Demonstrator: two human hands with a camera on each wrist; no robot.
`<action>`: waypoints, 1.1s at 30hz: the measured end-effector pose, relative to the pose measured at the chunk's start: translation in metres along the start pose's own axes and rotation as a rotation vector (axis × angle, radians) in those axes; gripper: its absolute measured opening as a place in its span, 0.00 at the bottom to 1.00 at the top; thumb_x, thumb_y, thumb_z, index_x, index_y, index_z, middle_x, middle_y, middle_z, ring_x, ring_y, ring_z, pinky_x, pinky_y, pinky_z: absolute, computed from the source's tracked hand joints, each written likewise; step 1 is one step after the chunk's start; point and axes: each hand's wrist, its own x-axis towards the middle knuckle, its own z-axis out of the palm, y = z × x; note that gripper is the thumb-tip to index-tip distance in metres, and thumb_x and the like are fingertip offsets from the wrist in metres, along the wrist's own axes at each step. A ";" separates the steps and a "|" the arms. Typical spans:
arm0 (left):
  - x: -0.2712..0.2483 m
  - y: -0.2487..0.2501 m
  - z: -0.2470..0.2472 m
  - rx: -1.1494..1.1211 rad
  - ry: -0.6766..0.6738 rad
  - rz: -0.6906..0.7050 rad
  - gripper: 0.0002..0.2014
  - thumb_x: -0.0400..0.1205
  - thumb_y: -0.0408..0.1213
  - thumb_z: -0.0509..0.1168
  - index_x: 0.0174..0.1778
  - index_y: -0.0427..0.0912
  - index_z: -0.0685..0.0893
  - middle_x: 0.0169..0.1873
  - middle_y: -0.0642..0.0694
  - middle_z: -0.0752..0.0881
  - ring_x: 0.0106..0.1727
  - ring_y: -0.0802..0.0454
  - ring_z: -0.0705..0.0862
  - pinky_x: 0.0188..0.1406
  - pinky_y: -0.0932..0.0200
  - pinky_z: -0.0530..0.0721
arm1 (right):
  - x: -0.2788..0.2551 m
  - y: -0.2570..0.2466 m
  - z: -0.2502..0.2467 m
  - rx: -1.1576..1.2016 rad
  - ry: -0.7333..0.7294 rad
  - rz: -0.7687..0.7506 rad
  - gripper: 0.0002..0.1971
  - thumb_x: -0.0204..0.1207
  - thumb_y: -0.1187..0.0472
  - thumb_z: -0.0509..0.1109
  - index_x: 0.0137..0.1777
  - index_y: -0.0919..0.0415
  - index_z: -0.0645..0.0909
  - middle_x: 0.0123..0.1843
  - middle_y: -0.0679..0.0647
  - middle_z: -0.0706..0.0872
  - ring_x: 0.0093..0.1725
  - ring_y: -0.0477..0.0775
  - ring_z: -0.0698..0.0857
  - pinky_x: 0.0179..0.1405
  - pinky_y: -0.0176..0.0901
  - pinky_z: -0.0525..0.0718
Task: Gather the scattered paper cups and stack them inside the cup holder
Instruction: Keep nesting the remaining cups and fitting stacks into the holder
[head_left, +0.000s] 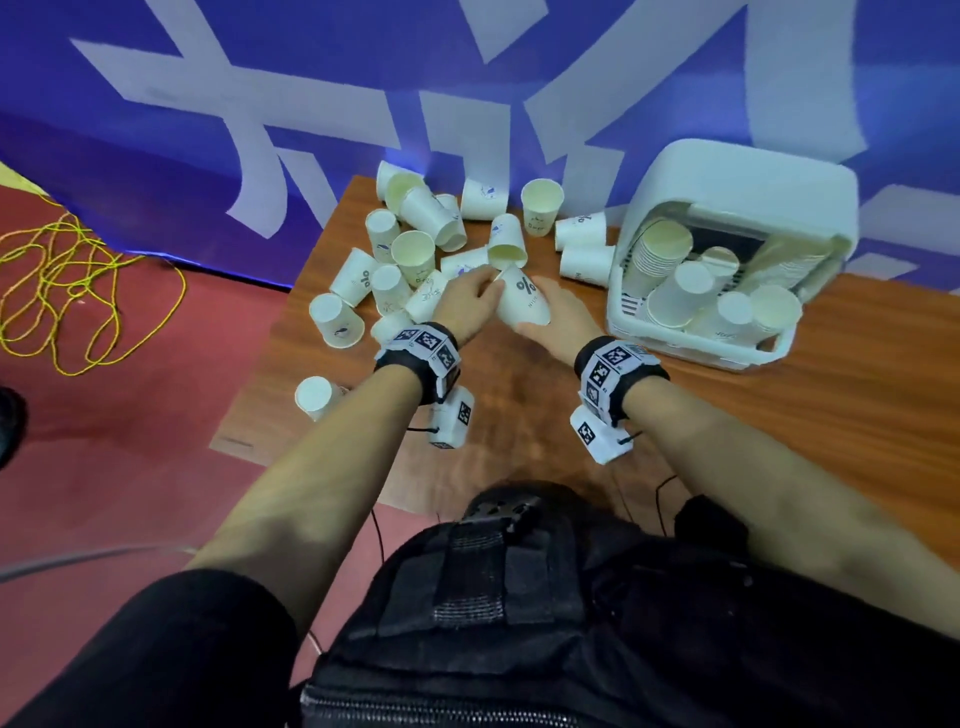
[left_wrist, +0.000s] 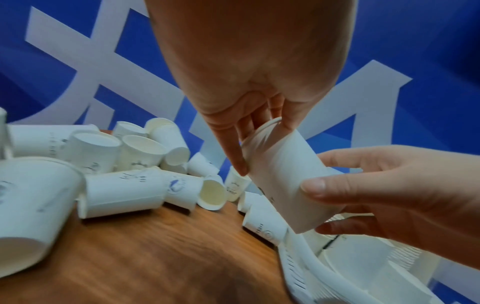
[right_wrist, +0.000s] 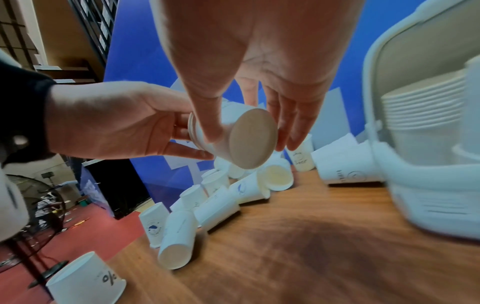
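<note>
Both hands hold one white paper cup (head_left: 522, 301) marked "%" on its side, above the wooden table (head_left: 519, 415). My left hand (head_left: 467, 304) pinches its rim end (left_wrist: 262, 131) with thumb and fingers. My right hand (head_left: 563, 317) curls round its base end (right_wrist: 252, 137). Several loose white cups (head_left: 415, 249) lie and stand in a heap at the table's far left, just beyond the left hand. The white plastic cup holder (head_left: 737, 171) stands to the right of my right hand, with stacked cups (head_left: 660, 249) inside and more lying loose in it.
A blue banner (head_left: 311, 130) hangs right behind the table. One upside-down cup (head_left: 314, 395) stands at the table's left edge. Yellow cord (head_left: 78, 291) lies on the red floor to the left. Bare wood lies between my arms and the holder.
</note>
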 end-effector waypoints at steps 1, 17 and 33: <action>0.001 0.009 0.010 -0.009 -0.006 0.023 0.09 0.85 0.36 0.59 0.52 0.35 0.82 0.46 0.41 0.83 0.49 0.45 0.80 0.50 0.54 0.78 | -0.004 0.007 -0.010 0.008 0.011 0.016 0.37 0.67 0.48 0.75 0.75 0.53 0.66 0.67 0.56 0.78 0.65 0.57 0.78 0.64 0.57 0.77; 0.034 0.111 0.112 0.027 -0.004 0.235 0.09 0.81 0.34 0.67 0.54 0.38 0.88 0.49 0.45 0.89 0.49 0.53 0.83 0.56 0.57 0.79 | -0.030 0.103 -0.120 -0.084 0.225 0.028 0.40 0.73 0.55 0.71 0.82 0.53 0.55 0.71 0.61 0.74 0.66 0.62 0.77 0.63 0.55 0.78; 0.063 0.120 0.151 0.379 0.071 0.593 0.04 0.74 0.24 0.66 0.38 0.35 0.86 0.41 0.42 0.88 0.65 0.41 0.78 0.58 0.55 0.76 | -0.019 0.142 -0.156 -0.116 0.334 -0.253 0.14 0.81 0.66 0.62 0.65 0.62 0.80 0.66 0.57 0.81 0.66 0.58 0.78 0.62 0.48 0.74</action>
